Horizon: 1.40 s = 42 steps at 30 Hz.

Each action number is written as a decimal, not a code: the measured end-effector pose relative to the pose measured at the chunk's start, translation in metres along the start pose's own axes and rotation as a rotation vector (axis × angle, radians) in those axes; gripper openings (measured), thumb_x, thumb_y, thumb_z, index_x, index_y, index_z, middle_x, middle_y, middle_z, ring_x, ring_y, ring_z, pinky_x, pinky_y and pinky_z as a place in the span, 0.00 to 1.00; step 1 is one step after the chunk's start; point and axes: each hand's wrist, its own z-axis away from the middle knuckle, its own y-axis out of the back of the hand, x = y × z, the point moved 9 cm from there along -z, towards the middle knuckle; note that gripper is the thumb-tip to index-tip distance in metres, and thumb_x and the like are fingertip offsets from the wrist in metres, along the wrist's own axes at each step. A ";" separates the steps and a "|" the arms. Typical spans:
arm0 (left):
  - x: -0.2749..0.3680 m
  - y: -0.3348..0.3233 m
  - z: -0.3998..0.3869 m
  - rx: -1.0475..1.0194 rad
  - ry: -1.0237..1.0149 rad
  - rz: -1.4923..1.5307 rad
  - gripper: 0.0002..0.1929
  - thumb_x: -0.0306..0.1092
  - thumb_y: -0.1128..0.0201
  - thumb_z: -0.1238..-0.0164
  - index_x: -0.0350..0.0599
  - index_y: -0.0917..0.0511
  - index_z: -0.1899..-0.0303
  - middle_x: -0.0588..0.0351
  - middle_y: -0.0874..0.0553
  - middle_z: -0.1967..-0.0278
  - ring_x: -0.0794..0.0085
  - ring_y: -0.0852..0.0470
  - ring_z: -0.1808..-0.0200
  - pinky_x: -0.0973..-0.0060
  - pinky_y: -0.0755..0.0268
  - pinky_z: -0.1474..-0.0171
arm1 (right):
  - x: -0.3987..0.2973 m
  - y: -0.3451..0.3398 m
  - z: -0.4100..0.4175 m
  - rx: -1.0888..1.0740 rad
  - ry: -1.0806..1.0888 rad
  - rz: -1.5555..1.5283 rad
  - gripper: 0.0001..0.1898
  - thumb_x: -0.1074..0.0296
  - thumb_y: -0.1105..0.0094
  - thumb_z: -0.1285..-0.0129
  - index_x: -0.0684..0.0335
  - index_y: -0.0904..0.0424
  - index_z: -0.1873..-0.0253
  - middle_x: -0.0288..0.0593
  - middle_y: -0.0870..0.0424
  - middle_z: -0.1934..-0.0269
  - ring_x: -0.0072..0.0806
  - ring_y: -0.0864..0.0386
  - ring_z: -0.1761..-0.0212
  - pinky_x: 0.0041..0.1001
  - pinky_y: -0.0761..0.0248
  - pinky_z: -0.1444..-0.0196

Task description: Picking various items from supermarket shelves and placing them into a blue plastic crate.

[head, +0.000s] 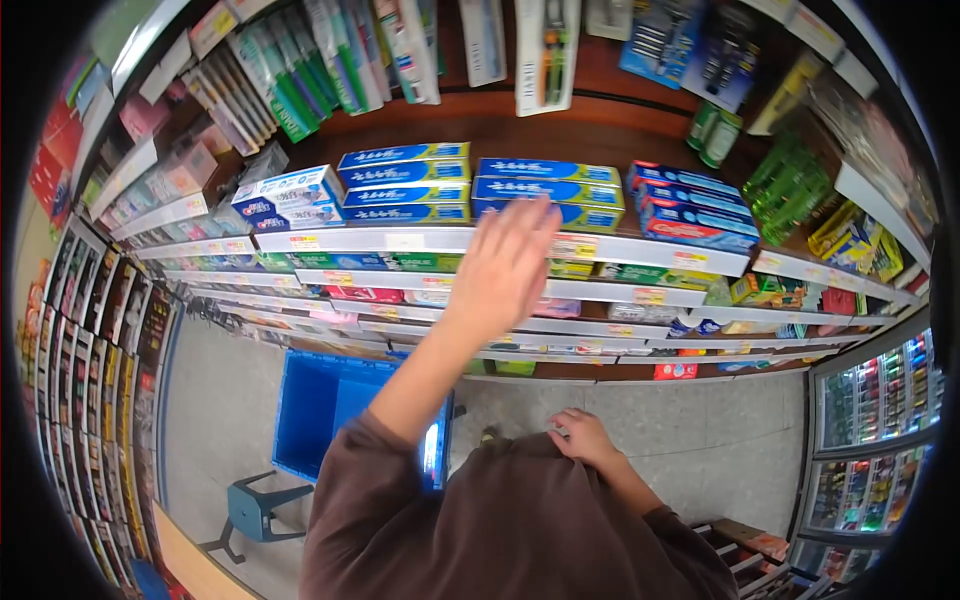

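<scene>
My left hand (pixel 506 266) reaches to the upper shelf with its fingers stretched out over the front of a stack of blue and yellow toothpaste boxes (pixel 592 214). Whether the fingertips press on the boxes is not clear. A similar stack (pixel 405 195) lies to its left, with white and blue Crest boxes (pixel 289 199) beyond. Red and blue Colgate boxes (pixel 697 210) lie to the right of the hand. Low by my waist, in front of the brown shirt, my right hand (pixel 585 435) hangs with loosely bent fingers and nothing in it.
Packed toothbrushes (pixel 300 82) hang above the boxes. Lower shelves hold more goods behind price rails (pixel 487 244). A blue plastic crate (pixel 307 412) stands below left, near a dark green stool (pixel 259 510). Glass-door coolers (pixel 862 420) are at right, a metal rack at lower right.
</scene>
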 end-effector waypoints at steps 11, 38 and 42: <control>-0.032 -0.052 -0.037 -0.199 0.194 -0.385 0.28 0.36 0.34 0.31 0.48 0.27 0.31 0.55 0.24 0.30 0.57 0.28 0.28 0.34 0.49 0.25 | 0.085 0.076 0.094 0.289 -0.147 -0.155 0.11 0.65 0.30 0.39 0.61 0.15 0.54 0.43 0.15 0.63 0.41 0.15 0.59 0.35 0.21 0.55; -0.060 0.058 0.248 -0.661 1.028 0.259 0.27 0.41 0.25 0.42 0.40 0.20 0.43 0.37 0.13 0.59 0.44 0.14 0.56 0.58 0.23 0.53 | 0.032 -0.037 -0.003 -0.204 0.094 -0.157 0.11 0.63 0.30 0.38 0.59 0.15 0.54 0.42 0.14 0.62 0.40 0.14 0.60 0.34 0.21 0.56; -0.100 0.035 0.466 -0.682 1.431 0.115 0.28 0.50 0.28 0.39 0.38 0.20 0.44 0.37 0.12 0.54 0.44 0.13 0.51 0.55 0.22 0.47 | 0.001 -0.074 -0.023 -0.323 0.110 -0.129 0.12 0.60 0.31 0.38 0.58 0.16 0.54 0.40 0.16 0.63 0.39 0.16 0.59 0.36 0.22 0.57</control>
